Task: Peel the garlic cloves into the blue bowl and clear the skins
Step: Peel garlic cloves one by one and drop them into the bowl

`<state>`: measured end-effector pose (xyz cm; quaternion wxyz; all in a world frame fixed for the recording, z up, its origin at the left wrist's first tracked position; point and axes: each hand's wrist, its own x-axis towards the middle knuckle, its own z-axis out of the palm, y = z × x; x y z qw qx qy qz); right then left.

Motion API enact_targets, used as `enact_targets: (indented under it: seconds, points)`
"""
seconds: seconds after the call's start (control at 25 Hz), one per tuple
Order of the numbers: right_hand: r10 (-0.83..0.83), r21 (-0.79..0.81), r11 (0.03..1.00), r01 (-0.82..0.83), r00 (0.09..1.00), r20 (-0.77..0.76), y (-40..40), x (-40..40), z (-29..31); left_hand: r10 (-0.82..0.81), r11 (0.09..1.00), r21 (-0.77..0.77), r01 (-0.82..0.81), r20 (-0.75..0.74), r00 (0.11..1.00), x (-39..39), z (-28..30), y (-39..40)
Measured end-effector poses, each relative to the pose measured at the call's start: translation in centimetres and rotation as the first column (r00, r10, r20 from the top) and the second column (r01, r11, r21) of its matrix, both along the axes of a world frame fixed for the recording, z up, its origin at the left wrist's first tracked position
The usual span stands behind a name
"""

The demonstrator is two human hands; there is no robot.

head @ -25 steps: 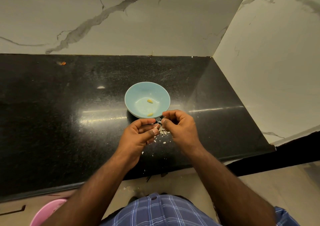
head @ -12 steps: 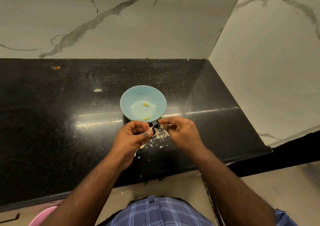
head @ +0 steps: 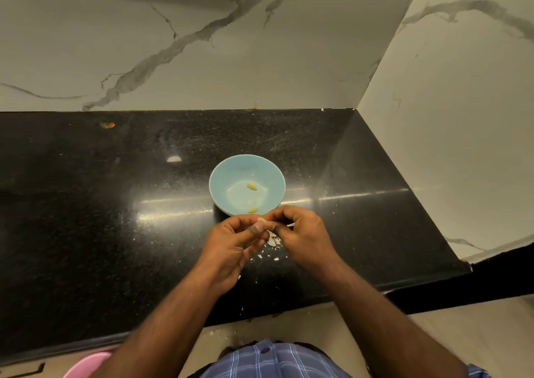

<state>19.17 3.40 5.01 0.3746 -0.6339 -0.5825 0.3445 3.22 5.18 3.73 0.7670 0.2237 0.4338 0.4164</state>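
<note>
Marble-veined walls close off the back and right side of the black desk [head: 86, 233], and I see the blue bowl [head: 231, 172] sitting near the middle of it, closer to the right edge than the left. Two peeled garlic cloves [head: 252, 186] lie inside, one at the bottom, one against the near wall. My left hand [head: 231, 247] and right hand [head: 303, 236] meet just in front of the bowl's near rim, both sets of fingers curled in, pinching a garlic clove [head: 261, 220] between them. Only a pale sliver of it shows; whether skin is left on it I cannot tell. Skins [head: 271, 243] lie scattered on the desk under and between the hands, partly hidden by them. At the bottom left a pink object [head: 86, 366] is cut off by the frame. A small orange speck [head: 107, 125] sits near the back left. Against half a second ago, the hands have closed together and lifted nearer the rim, and the bowl's contents are unchanged.
</note>
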Motion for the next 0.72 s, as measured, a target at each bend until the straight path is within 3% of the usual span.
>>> enact_targets:
  seconds: [0.36, 0.72]
  points:
    - [-0.024, -0.095, 0.995, 0.004, 0.977, -0.213, 0.6, 0.2, 0.5, 0.022, 0.995, 0.095, -0.015, -0.076, 0.997, 0.3, 1.3, 0.3]
    - [-0.115, -0.275, 0.961, -0.018, 0.881, -0.46, 0.5, 0.5, 1.4, -0.029, 0.966, 0.251, 0.064, -0.141, 0.99, 0.5, 0.9, 0.6]
